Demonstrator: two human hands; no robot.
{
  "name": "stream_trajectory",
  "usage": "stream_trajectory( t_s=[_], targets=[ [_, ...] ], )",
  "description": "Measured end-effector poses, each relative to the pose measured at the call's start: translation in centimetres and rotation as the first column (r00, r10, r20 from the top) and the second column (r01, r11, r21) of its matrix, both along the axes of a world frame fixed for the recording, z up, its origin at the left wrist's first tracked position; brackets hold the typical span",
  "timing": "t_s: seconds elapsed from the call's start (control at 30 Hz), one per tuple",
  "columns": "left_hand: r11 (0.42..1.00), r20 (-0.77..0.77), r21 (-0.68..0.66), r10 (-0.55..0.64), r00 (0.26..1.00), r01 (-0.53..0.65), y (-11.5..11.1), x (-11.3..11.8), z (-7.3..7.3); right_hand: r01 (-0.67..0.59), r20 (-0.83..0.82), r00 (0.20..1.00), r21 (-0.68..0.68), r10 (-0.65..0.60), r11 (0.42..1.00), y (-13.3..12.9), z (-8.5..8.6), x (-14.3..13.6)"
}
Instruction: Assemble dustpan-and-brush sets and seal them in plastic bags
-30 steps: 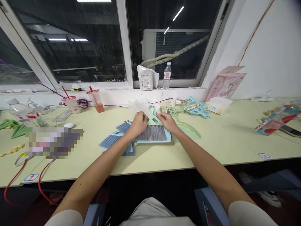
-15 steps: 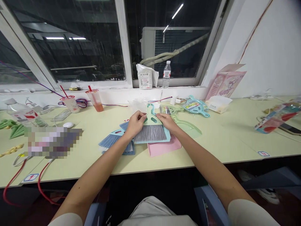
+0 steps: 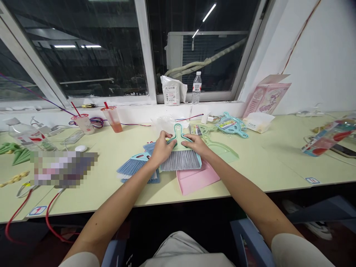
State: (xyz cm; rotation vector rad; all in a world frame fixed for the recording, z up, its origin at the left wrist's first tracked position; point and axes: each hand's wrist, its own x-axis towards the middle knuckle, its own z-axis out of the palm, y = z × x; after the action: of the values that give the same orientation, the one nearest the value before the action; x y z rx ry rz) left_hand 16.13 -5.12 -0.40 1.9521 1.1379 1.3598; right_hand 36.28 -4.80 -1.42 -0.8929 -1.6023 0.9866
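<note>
A small green hand brush (image 3: 180, 158) with grey bristles lies against a light blue dustpan (image 3: 198, 165), their handles lined up. My left hand (image 3: 163, 149) is closed on the left side of the pair, thumb over the brush. From the right side my right hand (image 3: 197, 144) grips the same pair, thumb on the brush's shoulder. Just below them a pink dustpan (image 3: 198, 180) rests on the table, partly covered. To the left lie blue-bristled brushes (image 3: 135, 167), next to my left forearm. Behind my right wrist is a pale green dustpan (image 3: 224, 151).
Packaged blue and green brush-and-dustpan sets (image 3: 232, 125) lie at the back, beside a tissue box (image 3: 258, 122). A drink cup (image 3: 113, 119) with a red straw stands back left. At right lies a plastic package (image 3: 328, 137). The table's front edge (image 3: 178, 202) runs close to me.
The brush handle has come into line with the blue dustpan's handle as both hands shifted their grip. Below, the pink dustpan has slid toward me and turned slightly.
</note>
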Motion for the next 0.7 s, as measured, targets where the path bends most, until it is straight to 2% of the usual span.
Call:
stream_trajectory(
  t_s=[0.13, 0.23, 0.47, 0.7],
  targets=[
    [0.999, -0.139, -0.035, -0.028, 0.990, 0.024, 0.0, -0.3, 0.8, -0.021, 0.003, 1.000, 0.012, 0.021, 1.000, 0.3, -0.4, 0.1],
    [0.998, -0.228, 0.014, -0.049, 0.972, 0.054, -0.1, -0.5, 1.2, -0.046, 0.029, 0.999, 0.018, 0.045, 0.999, 0.6, -0.8, 0.2],
    [0.998, -0.211, 0.042, -0.030, 0.977, 0.040, -0.4, -0.3, 1.0, -0.027, 0.068, 0.997, 0.000, 0.027, 1.000, 0.1, -0.6, -0.2],
    [0.999, -0.157, -0.002, -0.054, 0.986, 0.055, 0.0, -0.3, 0.9, -0.025, 0.040, 0.999, 0.018, 0.024, 1.000, 0.0, -0.4, -0.5]
  ],
)
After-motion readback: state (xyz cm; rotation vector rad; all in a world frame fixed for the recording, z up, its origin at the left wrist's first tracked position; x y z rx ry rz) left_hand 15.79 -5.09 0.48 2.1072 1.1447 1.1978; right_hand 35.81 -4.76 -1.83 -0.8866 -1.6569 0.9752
